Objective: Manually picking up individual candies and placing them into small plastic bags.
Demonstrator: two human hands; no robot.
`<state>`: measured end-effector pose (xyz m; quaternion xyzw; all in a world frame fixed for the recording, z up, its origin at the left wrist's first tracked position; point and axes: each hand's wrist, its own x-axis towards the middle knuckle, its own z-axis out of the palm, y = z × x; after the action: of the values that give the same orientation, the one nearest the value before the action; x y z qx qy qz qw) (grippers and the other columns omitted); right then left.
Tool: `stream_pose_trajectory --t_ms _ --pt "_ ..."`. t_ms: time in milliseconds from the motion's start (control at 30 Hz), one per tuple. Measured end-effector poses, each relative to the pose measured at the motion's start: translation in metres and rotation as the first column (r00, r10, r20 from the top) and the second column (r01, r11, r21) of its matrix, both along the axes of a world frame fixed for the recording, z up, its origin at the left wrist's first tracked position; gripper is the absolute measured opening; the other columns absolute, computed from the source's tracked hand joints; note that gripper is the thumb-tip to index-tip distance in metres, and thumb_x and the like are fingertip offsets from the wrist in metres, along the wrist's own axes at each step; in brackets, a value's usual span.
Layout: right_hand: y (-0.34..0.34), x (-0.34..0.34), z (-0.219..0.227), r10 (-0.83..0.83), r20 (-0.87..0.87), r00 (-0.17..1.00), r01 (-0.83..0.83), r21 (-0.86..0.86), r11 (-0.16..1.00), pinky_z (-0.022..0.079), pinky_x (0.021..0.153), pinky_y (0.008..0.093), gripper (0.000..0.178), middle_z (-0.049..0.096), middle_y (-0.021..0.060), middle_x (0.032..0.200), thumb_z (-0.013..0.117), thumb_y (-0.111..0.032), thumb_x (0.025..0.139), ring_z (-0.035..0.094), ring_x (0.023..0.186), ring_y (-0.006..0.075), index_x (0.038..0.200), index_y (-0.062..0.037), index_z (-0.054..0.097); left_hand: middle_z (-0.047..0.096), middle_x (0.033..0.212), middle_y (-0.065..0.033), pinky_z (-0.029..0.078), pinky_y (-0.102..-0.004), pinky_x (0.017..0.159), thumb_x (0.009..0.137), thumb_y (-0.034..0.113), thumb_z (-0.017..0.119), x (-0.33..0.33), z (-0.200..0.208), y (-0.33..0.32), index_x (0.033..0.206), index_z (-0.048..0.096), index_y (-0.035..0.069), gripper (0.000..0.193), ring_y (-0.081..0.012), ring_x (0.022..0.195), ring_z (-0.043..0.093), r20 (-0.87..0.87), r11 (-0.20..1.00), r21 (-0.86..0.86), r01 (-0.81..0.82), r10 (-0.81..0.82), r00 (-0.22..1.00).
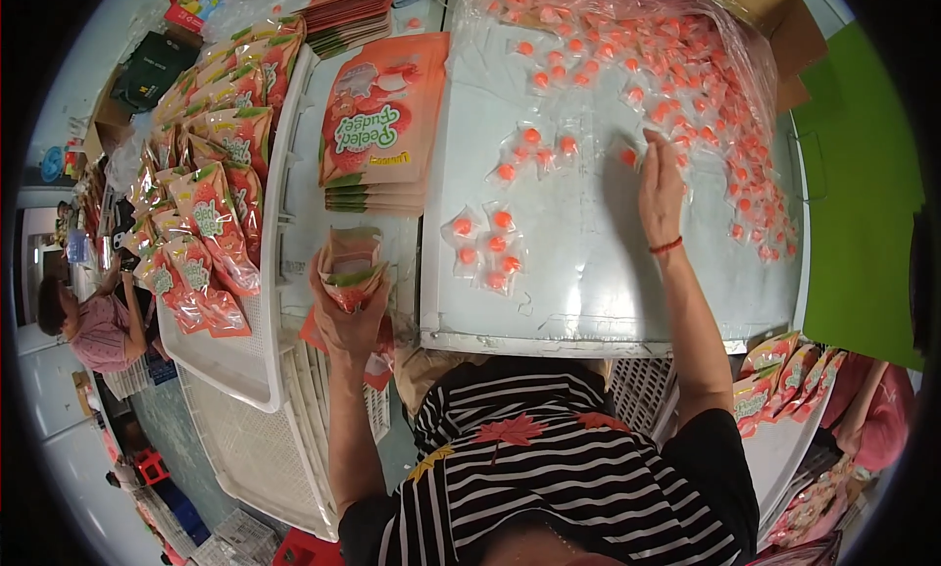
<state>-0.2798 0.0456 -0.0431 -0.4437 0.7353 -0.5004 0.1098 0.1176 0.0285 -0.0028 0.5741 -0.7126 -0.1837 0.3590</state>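
My left hand [348, 316] is wrapped round a red and green candy pouch [353, 272], held upright with its mouth gaping upward. Over the pale tabletop [588, 306], my right hand [662, 194] is stretched out, fingers long and close together. A wrapped red candy [628, 156] lies just left of its fingertips; what is under the palm is hidden. Two small groups of clear-wrapped candies [497, 244] lie to the left of that hand. A large heap of the same candies [725, 125] spreads along the far right of the table.
Flat pouches [384, 115] lie stacked left of the tabletop. Filled pouches [211, 213] crowd a white crate [260, 341] farther left. A cardboard box [789, 37] and clear plastic sheet border the heap. Other people [103, 321] are at both sides.
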Motion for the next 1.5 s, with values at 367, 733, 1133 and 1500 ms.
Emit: stream_pose_trajectory --t_ms 367,733,1133,1500 --pt "-0.031 0.055 0.001 0.161 0.297 0.941 -0.156 -0.041 0.987 0.042 0.089 0.0343 0.043 0.055 0.0151 0.119 0.052 -0.034 0.091 0.055 0.104 0.0259 0.122 -0.0037 0.051 0.056 0.114 -0.0201 0.047 -0.0368 0.085 0.065 0.018 0.081 0.0 0.004 0.004 0.131 0.034 0.0 0.083 -0.0313 0.1 0.058 0.013 0.999 0.002 -0.032 0.032 0.999" --pt "-0.053 0.122 -0.02 0.525 -0.55 0.649 -0.511 0.196 0.837 0.031 0.095 0.0582 0.043 0.048 0.0129 0.127 0.061 -0.044 0.08 0.041 0.12 0.0383 0.114 -0.0184 0.058 0.055 0.116 -0.0193 0.047 -0.0375 0.086 0.064 0.018 0.082 -0.008 0.002 0.003 0.133 0.035 0.002 0.085 -0.0327 0.103 0.058 -0.015 1.0 0.023 0.016 -0.016 1.0" --pt "-0.03 -0.075 -0.006 0.012 -0.44 0.898 -0.003 0.02 1.0 0.038 0.099 0.0428 0.028 0.052 0.0203 0.122 0.047 -0.017 0.091 0.048 0.113 0.0377 0.111 0.0007 0.057 0.054 0.116 -0.022 0.045 -0.0354 0.088 0.064 0.022 0.084 0.006 -0.015 0.004 0.132 0.03 -0.012 0.094 -0.0275 0.104 0.056 0.046 0.998 0.015 -0.059 0.058 0.997" --pt "0.051 -0.061 -0.028 0.013 0.381 0.925 0.006 -0.05 0.999 0.042 0.094 0.0345 0.04 0.055 0.0148 0.119 0.036 -0.031 0.098 0.054 0.11 0.0277 0.119 -0.0008 0.052 0.055 0.115 -0.0223 0.045 -0.0359 0.088 0.063 0.025 0.084 -0.01 -0.008 -0.001 0.133 0.029 -0.012 0.097 -0.0272 0.104 0.056 0.121 0.999 0.019 -0.043 0.04 0.992"
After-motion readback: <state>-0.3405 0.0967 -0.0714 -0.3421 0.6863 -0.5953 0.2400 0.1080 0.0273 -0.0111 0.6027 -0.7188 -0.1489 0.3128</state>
